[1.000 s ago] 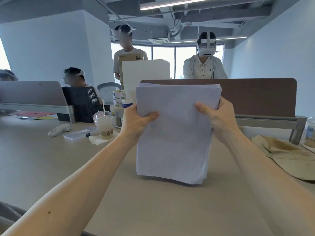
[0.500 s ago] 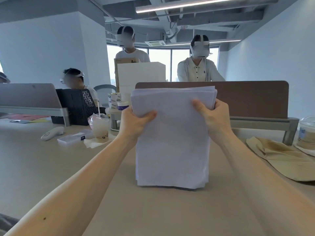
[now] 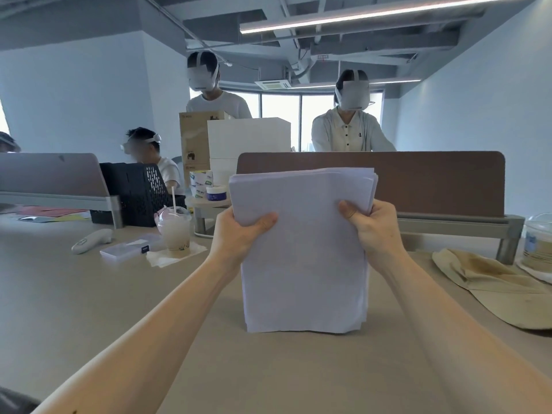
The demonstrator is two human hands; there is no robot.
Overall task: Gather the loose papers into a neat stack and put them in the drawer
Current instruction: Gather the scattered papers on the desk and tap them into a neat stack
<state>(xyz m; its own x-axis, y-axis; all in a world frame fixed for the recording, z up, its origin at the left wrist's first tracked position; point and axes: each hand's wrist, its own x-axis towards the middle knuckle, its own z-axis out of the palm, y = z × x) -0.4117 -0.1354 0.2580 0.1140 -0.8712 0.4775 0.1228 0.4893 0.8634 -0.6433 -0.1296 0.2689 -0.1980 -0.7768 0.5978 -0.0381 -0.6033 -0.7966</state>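
Papers (image 3: 301, 252) upright between both hands, bottom edge on the desk (image 3: 89, 309), left hand (image 3: 239, 237) gripping the left edge, right hand (image 3: 373, 231) gripping the right, thumbs on the front sheet

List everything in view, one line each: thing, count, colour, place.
paper stack: one, white, upright on the table, centre
table: one, beige, foreground
drink cup: one, clear, with straw, left of the stack
handheld device: one, white, on the table far left
flat case: one, clear, between device and cup
mesh basket: one, black, behind the cup
divider panel: one, brown, behind the stack
cap: one, tan, right of the stack
other people: at least three, behind the dividers
left hand: one, grips the stack's left edge
right hand: one, grips the stack's right edge
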